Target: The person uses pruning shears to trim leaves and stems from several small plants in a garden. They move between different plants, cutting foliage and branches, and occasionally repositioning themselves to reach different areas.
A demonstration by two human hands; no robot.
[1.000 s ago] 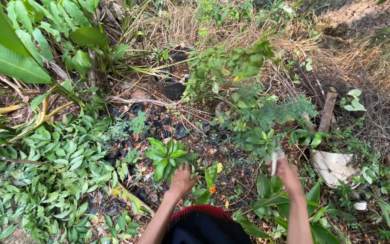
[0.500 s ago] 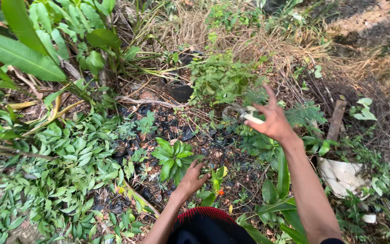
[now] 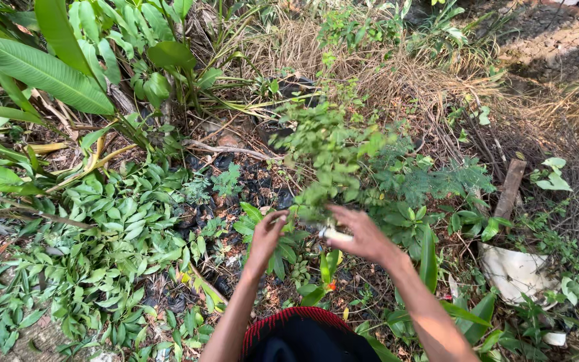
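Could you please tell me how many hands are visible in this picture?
2. The left hand is raised just left of the leafy sprig; the right hand grips the sprig's pale cut stem. No other hands show.

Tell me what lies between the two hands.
Head view: between left hand and right hand lie the leafy sprig's lower leaves and small ground plants.

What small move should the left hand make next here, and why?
Probably the left hand should close on the stem of the leafy seedling beside the right hand. The right hand alone grips the pale base of the seedling, the bushy top leans away above it, and the left hand's open fingers are near the stem, seemingly not yet gripping it.
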